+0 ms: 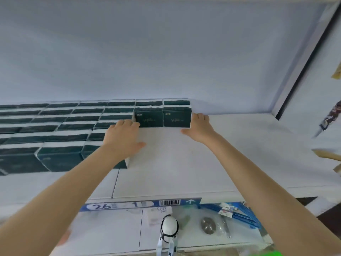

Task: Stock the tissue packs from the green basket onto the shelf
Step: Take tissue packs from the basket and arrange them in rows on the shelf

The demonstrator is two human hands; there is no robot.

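Two dark green tissue packs (pixel 148 117) (pixel 177 116) stand side by side at the back of the white shelf (pixel 175 163). My left hand (pixel 123 135) touches the left edge of the left pack, thumb spread out over the shelf. My right hand (pixel 199 126) presses flat against the right side of the right pack. Rows of matching packs (pixel 55 126) fill the shelf to the left, and my left forearm crosses the nearest of them. A sliver of the green basket (pixel 273 253) shows at the bottom right edge.
Bare shelf board stretches right of the packs to the side wall and dark upright (pixel 302 71). A blue price strip (pixel 140 204) runs along the front edge. Below it lie a white mask (pixel 169 228), bagged items and blue packets (pixel 238 213).
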